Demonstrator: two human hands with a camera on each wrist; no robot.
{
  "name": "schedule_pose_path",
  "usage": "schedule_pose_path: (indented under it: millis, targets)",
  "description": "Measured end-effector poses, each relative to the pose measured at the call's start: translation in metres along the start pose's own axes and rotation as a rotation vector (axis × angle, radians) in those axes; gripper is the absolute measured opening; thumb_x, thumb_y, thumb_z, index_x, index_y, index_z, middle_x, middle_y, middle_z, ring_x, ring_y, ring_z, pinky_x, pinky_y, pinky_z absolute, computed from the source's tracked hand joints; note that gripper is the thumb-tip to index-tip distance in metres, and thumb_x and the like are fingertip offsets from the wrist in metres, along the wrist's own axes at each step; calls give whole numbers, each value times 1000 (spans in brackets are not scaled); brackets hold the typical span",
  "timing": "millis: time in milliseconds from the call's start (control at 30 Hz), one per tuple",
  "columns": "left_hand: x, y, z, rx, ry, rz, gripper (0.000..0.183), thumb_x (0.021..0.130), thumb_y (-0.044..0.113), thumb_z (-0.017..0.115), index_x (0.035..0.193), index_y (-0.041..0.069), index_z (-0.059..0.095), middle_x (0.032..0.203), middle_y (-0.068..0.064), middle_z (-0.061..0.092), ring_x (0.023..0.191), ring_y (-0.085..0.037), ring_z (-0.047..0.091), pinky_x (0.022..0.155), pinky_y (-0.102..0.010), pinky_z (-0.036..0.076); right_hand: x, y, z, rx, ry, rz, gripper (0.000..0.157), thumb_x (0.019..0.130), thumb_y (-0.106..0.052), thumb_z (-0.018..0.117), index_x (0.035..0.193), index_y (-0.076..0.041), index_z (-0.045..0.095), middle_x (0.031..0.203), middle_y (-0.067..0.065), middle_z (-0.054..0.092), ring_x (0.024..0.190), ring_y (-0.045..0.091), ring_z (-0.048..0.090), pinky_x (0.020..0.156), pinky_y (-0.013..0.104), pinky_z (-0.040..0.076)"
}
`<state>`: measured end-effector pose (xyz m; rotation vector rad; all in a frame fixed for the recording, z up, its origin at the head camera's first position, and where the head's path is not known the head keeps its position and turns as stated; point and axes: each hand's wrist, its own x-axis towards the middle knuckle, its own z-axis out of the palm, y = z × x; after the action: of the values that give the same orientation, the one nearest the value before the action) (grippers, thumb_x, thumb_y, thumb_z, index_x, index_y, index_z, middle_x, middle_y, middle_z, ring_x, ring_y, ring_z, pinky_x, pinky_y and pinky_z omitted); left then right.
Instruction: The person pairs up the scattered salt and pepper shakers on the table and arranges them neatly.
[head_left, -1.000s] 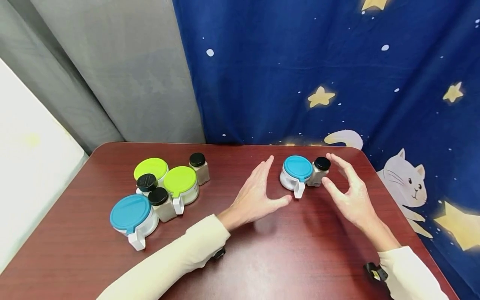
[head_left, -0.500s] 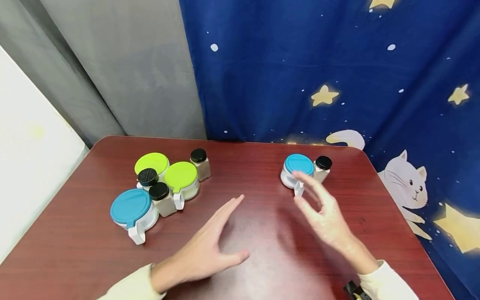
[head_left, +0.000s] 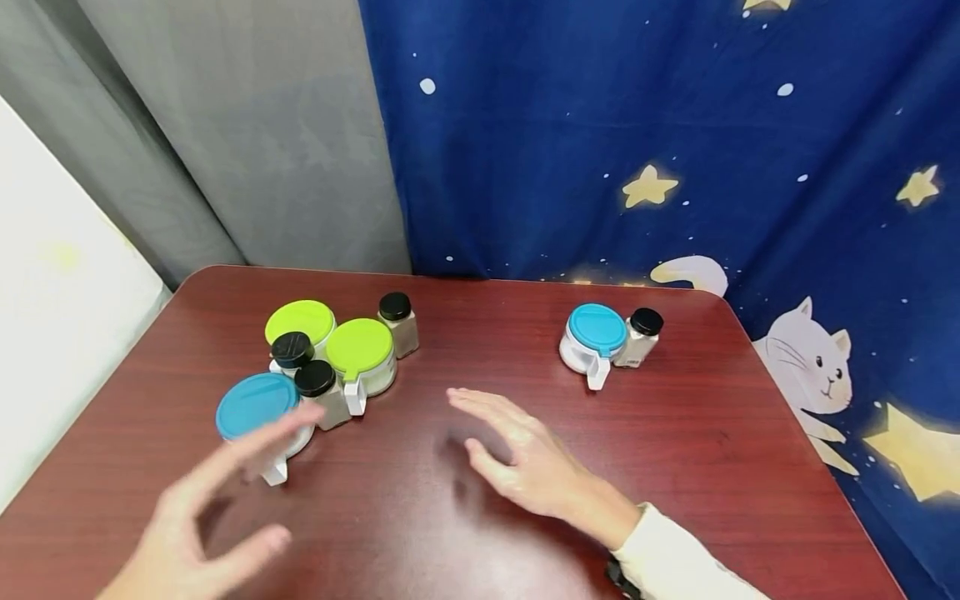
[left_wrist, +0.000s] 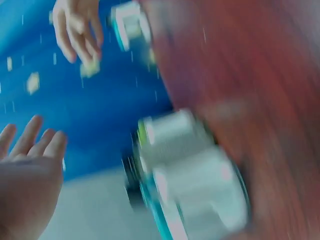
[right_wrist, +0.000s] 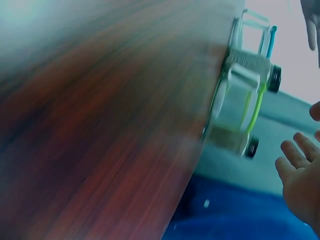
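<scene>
My left hand (head_left: 198,517), fingers extended and thumb apart, hangs in front of the large blue-lidded jar (head_left: 258,406) and overlaps its white handle in the head view. Beside that jar stand two black-capped shakers (head_left: 324,392), two green-lidded jars (head_left: 360,348) and, a little behind, another black-capped shaker (head_left: 399,325). My right hand (head_left: 536,467) is over the middle of the table with relaxed fingers, holding nothing. Further right, a small blue-lidded jar (head_left: 595,337) stands close to a black-capped shaker (head_left: 639,337). Motion blurs the left wrist view.
The reddish-brown table (head_left: 675,467) ends at a grey curtain (head_left: 300,142) and a blue starry curtain (head_left: 525,142). At the left is a white surface (head_left: 60,317).
Both hands have moved left and toward the near side, away from the small blue-lidded jar and its shaker, the left one reaching the left group. The jars and shakers keep their places.
</scene>
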<state>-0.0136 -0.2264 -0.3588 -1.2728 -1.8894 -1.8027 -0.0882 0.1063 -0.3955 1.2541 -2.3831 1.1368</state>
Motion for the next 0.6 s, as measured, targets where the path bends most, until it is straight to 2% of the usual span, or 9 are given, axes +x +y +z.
schedule_pose_path:
  millis: [67, 100, 133, 167, 233, 300, 367, 467, 600]
  targets:
    - [-4, -2, -23, -54, 96, 42, 72, 81, -21, 67, 140, -29, 27, 148, -41, 34, 144, -41, 33, 116, -32, 28, 14, -5, 13, -27, -33, -22, 53, 98, -14, 63, 149, -13, 51, 153, 1, 48, 140, 16, 43, 113, 34, 34]
    - [-8, -5, -35, -73, 136, 38, 74, 80, -25, 66, 142, -28, 25, 150, -41, 32, 145, -40, 31, 117, -32, 26, 22, -7, 20, -41, -57, -29, 53, 98, -15, 62, 150, -12, 50, 154, 1, 47, 141, 15, 41, 114, 34, 33]
    - [-14, -8, -47, -54, 172, -5, 79, 78, -28, 65, 145, -25, 23, 153, -38, 30, 148, -37, 27, 117, -31, 24, 31, -10, 26, -59, -89, -26, 54, 98, -17, 61, 151, -13, 49, 155, 0, 44, 143, 13, 38, 115, 32, 31]
    - [-21, -11, -58, 2, 203, -74, 87, 76, -30, 66, 150, -20, 21, 157, -33, 27, 150, -32, 23, 117, -28, 22, 39, -12, 32, -87, -123, -26, 55, 99, -19, 60, 152, -13, 47, 158, 0, 41, 145, 12, 34, 116, 32, 28]
    - [-36, -18, -78, 175, 219, -295, 107, 73, -28, 71, 159, -5, 13, 166, -18, 17, 151, -17, 18, 115, -18, 20, 58, -15, 43, -163, -180, -42, 57, 99, -22, 60, 153, -14, 45, 160, 2, 37, 147, 14, 29, 118, 33, 24]
    - [-49, -27, -91, 361, 165, -520, 124, 72, -21, 79, 164, 15, 3, 168, -4, 8, 149, -5, 14, 108, -8, 20, 76, -16, 51, -283, -209, -72, 59, 99, -26, 59, 155, -15, 44, 161, 6, 34, 149, 20, 27, 118, 36, 24]
    - [-57, -38, -97, 481, 85, -648, 135, 70, -12, 86, 164, 27, -3, 168, 0, 3, 144, 2, 15, 102, -4, 22, 93, -15, 58, -389, -212, -98, 61, 98, -29, 60, 155, -17, 44, 161, 9, 34, 148, 25, 28, 116, 39, 28]
    - [-64, -52, -97, 487, 40, -699, 139, 69, -3, 91, 163, 31, -6, 167, -9, 3, 138, 8, 19, 98, -3, 24, 113, -13, 66, -474, -214, -104, 62, 97, -32, 62, 156, -20, 44, 158, 9, 39, 146, 26, 32, 113, 37, 33]
    - [-68, -62, -91, 438, 67, -697, 141, 67, -4, 92, 163, 30, -5, 160, -20, 14, 127, 12, 31, 96, -5, 30, 129, -11, 75, -478, -271, -86, 63, 98, -34, 65, 156, -23, 43, 154, 3, 46, 143, 20, 34, 111, 35, 34]
